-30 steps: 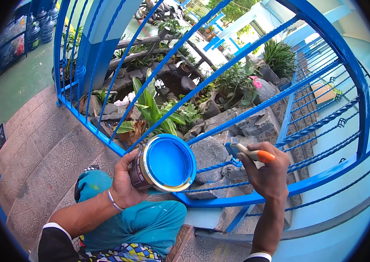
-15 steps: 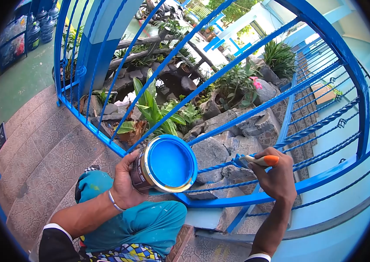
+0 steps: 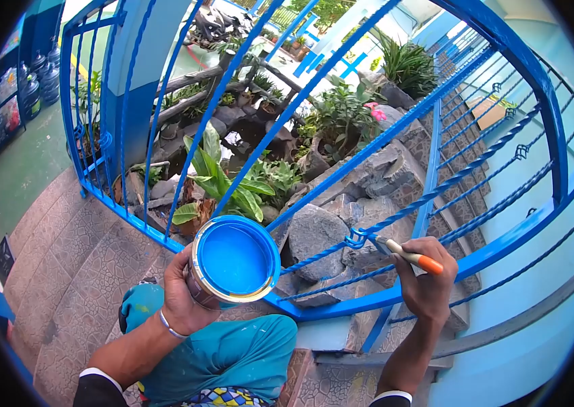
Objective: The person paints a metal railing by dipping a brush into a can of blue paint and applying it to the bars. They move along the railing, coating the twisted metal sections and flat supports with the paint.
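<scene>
My left hand (image 3: pixel 188 298) is wrapped round a can of blue paint (image 3: pixel 236 259), its mouth facing up toward me. Bright blue paint fills the can, with smears on the rim. In my right hand (image 3: pixel 426 281) is a paintbrush (image 3: pixel 410 256) with a pale handle and orange end. Its blue-wet bristles touch or nearly touch a basket-shaped twist (image 3: pixel 356 238) on a thin blue bar. That bar belongs to a curved metal railing (image 3: pixel 341 308), painted blue. The far side of the twist is hidden.
Tiled steps (image 3: pixel 76 264) curve down on the left. Behind the railing lie grey rocks (image 3: pixel 317 241), a broad-leaved plant (image 3: pixel 215 169) and a pink flower (image 3: pixel 375 112). Large water bottles (image 3: pixel 43 81) stand at upper left. My bent knee (image 3: pixel 246 353) is below the can.
The view has shifted slightly. The paint can sits further left and a little lower in view. My right hand has turned the brush, whose bristles now come at the twist from its right side.
</scene>
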The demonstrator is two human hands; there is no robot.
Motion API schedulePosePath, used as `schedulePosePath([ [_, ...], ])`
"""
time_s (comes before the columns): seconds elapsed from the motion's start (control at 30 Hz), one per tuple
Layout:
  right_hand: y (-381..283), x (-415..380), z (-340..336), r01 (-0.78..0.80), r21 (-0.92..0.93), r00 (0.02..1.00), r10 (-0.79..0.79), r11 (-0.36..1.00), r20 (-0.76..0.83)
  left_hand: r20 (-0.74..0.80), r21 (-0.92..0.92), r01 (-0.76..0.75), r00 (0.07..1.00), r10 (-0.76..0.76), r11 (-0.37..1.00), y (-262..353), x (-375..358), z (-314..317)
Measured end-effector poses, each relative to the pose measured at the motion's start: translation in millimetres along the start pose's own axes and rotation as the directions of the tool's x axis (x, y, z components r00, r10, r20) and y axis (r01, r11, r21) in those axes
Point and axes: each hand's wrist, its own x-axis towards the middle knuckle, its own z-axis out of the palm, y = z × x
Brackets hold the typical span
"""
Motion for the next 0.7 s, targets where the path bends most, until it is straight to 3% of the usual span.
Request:
schedulePosePath([
  [0.17, 0.6, -46.9, 28.3, -0.019, -0.062, 0.959, 0.001, 0.998, -0.282, 0.071, -0.022, 0.033, 0.997, -0.032, 0.999, -2.4, -0.5, -2.7],
  [0.3, -9.0, -73.8, 65.0, -0.061, -0.038, 0.914, 0.041, 0.997, -0.403, -0.005, 0.002, 0.031, 0.999, -0.031, 1.000, -4.6, 2.7, -15.2],
  [0.4, -21.4, -80.8, 80.8, -0.075, -0.039, 0.931, 0.056, 0.996, -0.360, 0.025, -0.003, 0.051, 0.998, -0.051, 0.999, -5.3, 2.7, -13.8],
  [0.53, -28.3, -98.9, 81.9, -0.070, 0.166, 0.928, 0.125, 0.984, -0.351, 0.089, -0.038, 0.056, 0.995, -0.053, 0.998, -5.9, 1.6, -10.0],
  [0.67, -20.7, -122.9, 105.6, -0.152, 0.210, 0.806, 0.244, 0.966, -0.540, 0.123, -0.010, 0.089, 0.989, -0.087, 0.996, -4.4, 1.6, -13.4],
  [0.7, -19.3, -133.9, 118.3, -0.231, 0.381, 0.700, 0.425, 0.895, -0.574, 0.121, -0.027, 0.102, 0.988, -0.098, 0.994, -4.8, 1.1, -13.2],
])
